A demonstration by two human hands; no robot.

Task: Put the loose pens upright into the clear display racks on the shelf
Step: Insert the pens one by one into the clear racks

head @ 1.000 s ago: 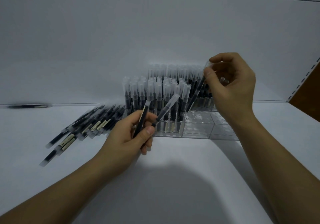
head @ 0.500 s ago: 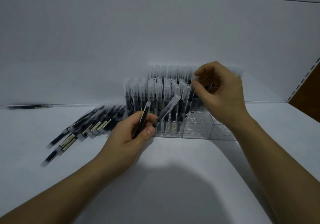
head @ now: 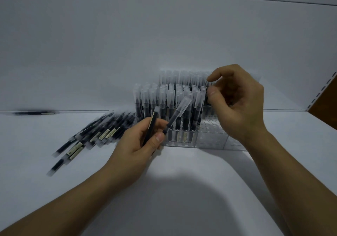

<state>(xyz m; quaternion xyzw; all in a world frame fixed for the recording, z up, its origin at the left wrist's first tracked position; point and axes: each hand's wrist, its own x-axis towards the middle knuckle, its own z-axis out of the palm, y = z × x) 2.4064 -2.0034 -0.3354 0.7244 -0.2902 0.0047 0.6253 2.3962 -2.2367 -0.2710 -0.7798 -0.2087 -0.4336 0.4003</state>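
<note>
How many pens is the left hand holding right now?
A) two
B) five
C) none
A: the left hand grips two pens, one nearly upright and one tilted toward the clear rack.

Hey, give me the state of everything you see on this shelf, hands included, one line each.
Left hand: grips two pens, tilted.
Right hand: fingers curled at the racked pens; hold unclear.
Racked pens: upright, capped.
Clear display rack: left side filled, right front holes empty.
Loose pens: lying flat in a heap, left of the rack.
Single pen: lying flat at the back wall, apart.
</note>
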